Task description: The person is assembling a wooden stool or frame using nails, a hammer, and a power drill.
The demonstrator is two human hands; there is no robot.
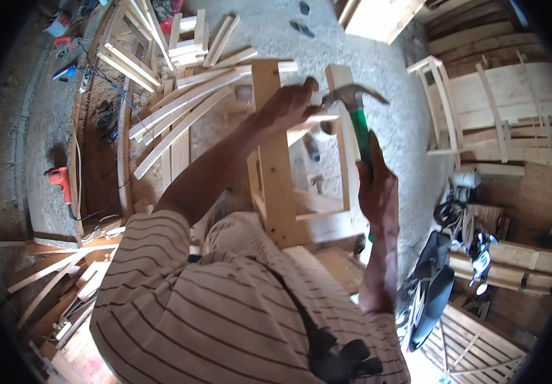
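Observation:
My right hand [376, 185] is wrapped round the green handle of a claw hammer [360, 125]. The hammer's metal head is raised at the far end of a pale wooden frame [273, 185], close to my left fingers. My left hand [292, 102] is over the frame's left board, with its fingers curled toward the short crosspiece [317, 119]. Whatever those fingers pinch is too small to make out. The frame's right rail [342, 141] runs beneath the hammer.
Loose wooden strips [180, 121] lie to the left of the frame. Further left, a red power tool [60, 182] with a cord rests on a bench. A small wooden frame [439, 105] leans at the right, near stacked boards [500, 96] and a motorcycle [431, 294].

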